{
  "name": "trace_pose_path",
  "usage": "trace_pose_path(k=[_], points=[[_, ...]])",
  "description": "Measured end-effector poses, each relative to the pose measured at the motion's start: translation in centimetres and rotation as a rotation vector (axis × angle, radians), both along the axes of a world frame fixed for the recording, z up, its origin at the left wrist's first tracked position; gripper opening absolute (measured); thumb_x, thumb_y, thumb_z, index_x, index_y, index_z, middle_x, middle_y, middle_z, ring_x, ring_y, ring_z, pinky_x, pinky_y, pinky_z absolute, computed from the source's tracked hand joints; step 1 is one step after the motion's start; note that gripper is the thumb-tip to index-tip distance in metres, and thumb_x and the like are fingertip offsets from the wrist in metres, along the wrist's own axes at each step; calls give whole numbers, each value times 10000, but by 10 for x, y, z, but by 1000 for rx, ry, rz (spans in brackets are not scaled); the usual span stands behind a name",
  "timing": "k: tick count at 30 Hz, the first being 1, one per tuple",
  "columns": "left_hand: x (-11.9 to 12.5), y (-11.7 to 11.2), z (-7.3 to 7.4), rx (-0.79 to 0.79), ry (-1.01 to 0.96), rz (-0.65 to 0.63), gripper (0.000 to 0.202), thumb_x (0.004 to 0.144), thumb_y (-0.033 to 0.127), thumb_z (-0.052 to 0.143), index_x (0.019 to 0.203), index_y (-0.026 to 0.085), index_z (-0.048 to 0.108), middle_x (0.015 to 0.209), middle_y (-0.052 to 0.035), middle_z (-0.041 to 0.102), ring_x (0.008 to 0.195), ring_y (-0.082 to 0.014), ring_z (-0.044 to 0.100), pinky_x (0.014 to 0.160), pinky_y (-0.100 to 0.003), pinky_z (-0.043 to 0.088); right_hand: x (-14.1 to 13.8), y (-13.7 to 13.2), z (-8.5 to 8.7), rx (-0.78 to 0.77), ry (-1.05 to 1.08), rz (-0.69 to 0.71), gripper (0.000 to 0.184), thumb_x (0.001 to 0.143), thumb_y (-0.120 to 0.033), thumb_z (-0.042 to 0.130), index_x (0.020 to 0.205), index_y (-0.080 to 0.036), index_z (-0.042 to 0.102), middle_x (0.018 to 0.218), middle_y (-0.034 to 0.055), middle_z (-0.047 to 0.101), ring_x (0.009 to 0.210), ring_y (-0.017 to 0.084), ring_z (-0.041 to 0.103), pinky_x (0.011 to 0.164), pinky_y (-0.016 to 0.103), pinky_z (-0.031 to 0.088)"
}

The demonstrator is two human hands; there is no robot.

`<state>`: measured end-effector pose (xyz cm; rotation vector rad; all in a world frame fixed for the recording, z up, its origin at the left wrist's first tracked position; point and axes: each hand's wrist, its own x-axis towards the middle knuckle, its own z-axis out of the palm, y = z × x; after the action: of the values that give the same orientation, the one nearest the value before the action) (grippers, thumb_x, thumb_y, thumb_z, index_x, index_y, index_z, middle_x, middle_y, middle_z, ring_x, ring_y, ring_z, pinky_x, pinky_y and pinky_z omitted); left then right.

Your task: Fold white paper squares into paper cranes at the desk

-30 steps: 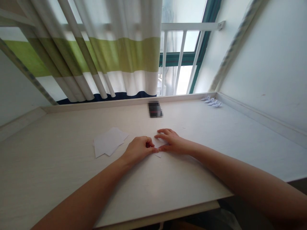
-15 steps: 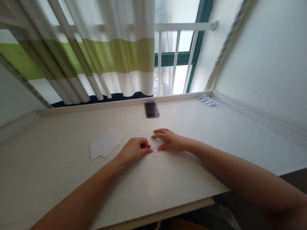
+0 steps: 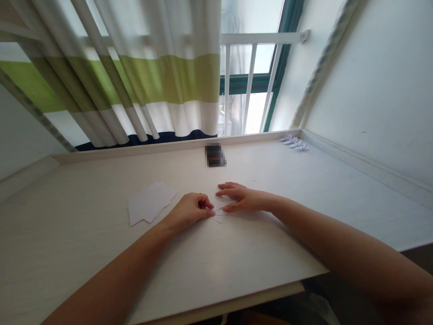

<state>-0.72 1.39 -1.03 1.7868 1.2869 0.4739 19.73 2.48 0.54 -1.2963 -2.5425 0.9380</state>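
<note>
So the small piece of folded paper (image 3: 220,212) is flat on the white table (image 3: 267,257), right between the two hands and partly covered by them. The left hand (image 3: 192,208) is curled up at its left edge, thumb close to the bent fingers; can't really tell if it's pinching the paper or just pressing it. The right hand (image 3: 244,198) is loosely open, fingers spread, thumb down on the paper's right part, not gripping anything as far as I can see. Biggest change from a second ago: the thumbs were practically meeting over the paper, and now they're apart with a bit of white showing between. Compared with half a second ago, hardly anything's different. Off to the left there's a loose pile of white sheets (image 3: 148,204), same spot as before. Past the hands sits a dark, pixelated object (image 3: 214,155), and some small pointy folded papers (image 3: 293,143) are bunched in the far right corner. Behind it all, a striped curtain (image 3: 169,76) and a white railing (image 3: 249,85).
</note>
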Motion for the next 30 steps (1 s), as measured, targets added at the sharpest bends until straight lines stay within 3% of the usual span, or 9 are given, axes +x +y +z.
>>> trace_pose_path(k=[5, 8, 14, 20, 30], points=[[0, 3, -2, -40, -36, -20, 271, 550, 371, 651, 688, 143, 600, 582, 27, 508, 556, -112, 444, 517, -227, 313, -19, -11, -7, 152, -41, -139, 633, 635, -563, 563, 1183, -256, 489, 1334, 80, 343, 1260, 276, 207, 1031, 452, 130], [1, 4, -3, -51, -51, -15, 243, 542, 338, 653, 675, 145, 590, 569, 34, 500, 544, -108, 441, 512, -225, 312, -27, -15, -8, 168, -63, -186, 651, 624, -571, 563, 1192, -265, 478, 1340, 89, 325, 1260, 285, 198, 1024, 471, 109], [1, 3, -4, -29, -37, -7, 194, 564, 290, 626, 689, 148, 585, 576, 33, 493, 548, -105, 437, 511, -223, 308, -32, -11, -1, 58, -127, -217, 637, 597, -416, 644, 1198, -296, 469, 1373, 56, 274, 1286, 263, 131, 1035, 457, 52], [1, 2, -1, -60, -35, -9, 206, 568, 280, 624, 719, 145, 585, 527, 52, 446, 497, -90, 403, 485, -218, 285, -27, -7, 4, -6, -122, -189, 718, 570, -271, 678, 1241, -255, 424, 1385, 59, 263, 1288, 258, 138, 1045, 432, 79], [-1, 0, 0, -70, -37, -3, 221, 565, 286, 627, 734, 147, 597, 526, 56, 444, 494, -85, 395, 482, -216, 280, -15, -4, 8, -74, -71, -138, 728, 586, -185, 647, 1266, -220, 388, 1395, 43, 246, 1300, 231, 112, 1058, 398, 83]])
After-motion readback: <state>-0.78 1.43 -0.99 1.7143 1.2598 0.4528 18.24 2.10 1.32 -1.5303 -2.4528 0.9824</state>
